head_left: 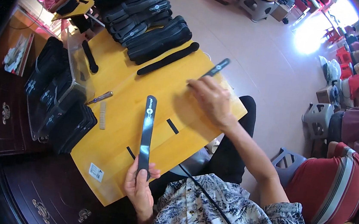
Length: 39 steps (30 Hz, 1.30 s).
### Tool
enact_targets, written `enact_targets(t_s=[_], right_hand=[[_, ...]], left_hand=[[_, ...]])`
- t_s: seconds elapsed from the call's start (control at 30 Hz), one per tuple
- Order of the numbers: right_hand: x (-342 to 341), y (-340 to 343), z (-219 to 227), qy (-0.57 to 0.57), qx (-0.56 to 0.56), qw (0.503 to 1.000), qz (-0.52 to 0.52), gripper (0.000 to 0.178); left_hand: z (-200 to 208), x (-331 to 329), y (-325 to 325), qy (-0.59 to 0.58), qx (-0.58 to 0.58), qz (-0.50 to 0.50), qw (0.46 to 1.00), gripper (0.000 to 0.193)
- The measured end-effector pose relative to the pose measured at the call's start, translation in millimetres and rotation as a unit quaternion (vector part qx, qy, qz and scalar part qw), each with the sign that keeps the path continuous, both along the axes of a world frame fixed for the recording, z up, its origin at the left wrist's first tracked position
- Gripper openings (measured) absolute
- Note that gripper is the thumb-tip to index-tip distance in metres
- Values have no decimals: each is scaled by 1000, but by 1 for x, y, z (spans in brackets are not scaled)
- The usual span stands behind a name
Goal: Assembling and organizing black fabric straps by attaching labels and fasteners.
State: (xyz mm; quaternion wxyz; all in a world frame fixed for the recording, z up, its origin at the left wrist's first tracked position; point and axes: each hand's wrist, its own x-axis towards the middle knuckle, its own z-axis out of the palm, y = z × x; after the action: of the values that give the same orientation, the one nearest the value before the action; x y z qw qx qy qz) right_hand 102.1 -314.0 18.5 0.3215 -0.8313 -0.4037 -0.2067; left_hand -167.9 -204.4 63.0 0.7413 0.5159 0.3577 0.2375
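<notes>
My left hand [139, 188] holds a flat black strap [147, 128] upright near the table's front edge. The strap has a rounded end and white printing. Over the right part of the yellow table [122, 80], my right hand [211, 100] is closed on a second dark strap [219, 66], whose printed end sticks out past the fingers. Some of its fingers are hidden. Between my hands lies a short black strip [172, 126], and another short strip [130, 152] is beside my left hand.
Bundled black straps [133, 10] are piled at the back, with a loose strap [168, 59] before them. Left stands a clear bin [79, 74] of strap stacks; a screwdriver [101, 97], beige strip [102, 115] and white label [96, 172] lie nearby. People sit on stools [318, 121] at right.
</notes>
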Motion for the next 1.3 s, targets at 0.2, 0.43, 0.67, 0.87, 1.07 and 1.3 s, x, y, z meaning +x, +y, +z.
enact_targets(t_s=[0.2,0.43,0.67,0.87,1.07,1.3], right_hand=[[-9,28,-10,74,-31,997,8,17],[-14,38,-7,155,-56,986,27,26],[-30,20,0,225,-3,974,43,23],[-73,22,59,364,2,919,155,14],[-125,12,56,378,7,876,300,19],[-125,2,52,319,-5,902,292,21]], left_hand=[[-8,-6,0,-4,26,4,1000,41],[-5,-2,1,-9,32,27,999,42],[-13,4,1,-29,-13,36,999,44],[-10,2,5,-145,-181,-11,973,48],[-3,7,1,-124,-177,-24,976,46],[-11,11,-2,-94,-128,-73,985,48]])
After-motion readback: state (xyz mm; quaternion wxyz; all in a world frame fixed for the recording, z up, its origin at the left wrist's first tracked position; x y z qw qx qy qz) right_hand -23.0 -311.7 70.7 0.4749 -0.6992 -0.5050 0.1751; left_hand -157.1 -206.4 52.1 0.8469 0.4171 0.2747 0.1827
